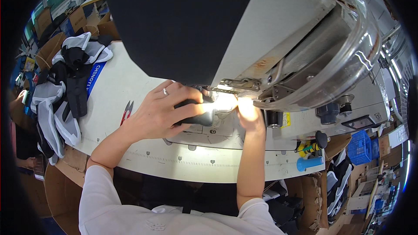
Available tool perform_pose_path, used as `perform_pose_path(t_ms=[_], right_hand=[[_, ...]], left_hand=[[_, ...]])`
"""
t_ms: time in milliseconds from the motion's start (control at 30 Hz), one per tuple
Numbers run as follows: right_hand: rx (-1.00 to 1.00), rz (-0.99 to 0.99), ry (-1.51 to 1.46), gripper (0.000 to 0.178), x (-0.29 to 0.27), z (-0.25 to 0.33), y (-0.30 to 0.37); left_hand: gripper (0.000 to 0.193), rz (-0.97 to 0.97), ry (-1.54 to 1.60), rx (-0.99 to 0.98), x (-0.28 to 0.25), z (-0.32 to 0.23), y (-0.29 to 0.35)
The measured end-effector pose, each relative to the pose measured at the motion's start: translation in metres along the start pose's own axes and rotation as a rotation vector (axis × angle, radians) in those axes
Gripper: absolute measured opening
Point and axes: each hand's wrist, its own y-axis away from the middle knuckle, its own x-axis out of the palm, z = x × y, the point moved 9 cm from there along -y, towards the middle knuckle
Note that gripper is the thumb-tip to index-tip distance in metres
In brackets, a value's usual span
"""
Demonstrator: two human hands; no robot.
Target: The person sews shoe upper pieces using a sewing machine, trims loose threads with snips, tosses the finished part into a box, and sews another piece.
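Observation:
Under the head of a sewing machine, my left hand curls its fingers over a small black piece of material and presses it on the machine bed. A ring is on one finger. On the other side of the needle area, my right hand is closed, its fingertips bent in close to the bright lamp spot. Glare washes out those fingertips, so what they pinch is hidden. A large black panel covers much of the upper view and hides the area behind it.
Red-handled snips lie left of my left hand. Black and grey-white padded pieces heap at the table's left end. A blue cylinder and a yellow-and-black tool sit at the right edge. Cardboard boxes stand below.

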Motion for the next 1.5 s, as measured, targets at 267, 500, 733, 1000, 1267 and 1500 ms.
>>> perform_pose_path(t_ms=[267, 500, 733, 1000, 1267, 1500], right_hand=[[-0.504, -0.398, 0.446, 0.021, 0.074, 0.077, 0.025], [-0.955, -0.072, 1.240, 0.027, 0.275, 0.088, 0.066], [-0.584, 0.089, 1.193, 0.029, 0.263, 0.081, 0.047], [-0.135, 0.132, 0.705, 0.025, 0.221, 0.070, 0.080], [-0.081, -0.262, 0.694, 0.021, 0.163, 0.081, 0.085], [-0.145, -0.455, 0.788, 0.021, 0.143, 0.079, 0.068]], left_hand=[[0.038, -0.149, 0.190, -0.711, -0.024, 0.091, 0.030], [0.023, -0.463, 0.810, -0.692, -0.083, 0.095, 0.037], [0.023, -0.357, 0.451, -0.704, -0.108, 0.091, 0.041], [0.041, 0.160, 0.590, -0.491, -0.046, 0.046, 0.018], [0.029, -0.054, 0.758, -0.728, 0.038, 0.076, 0.023], [0.011, -0.132, 0.587, -0.669, 0.044, 0.094, 0.008]])
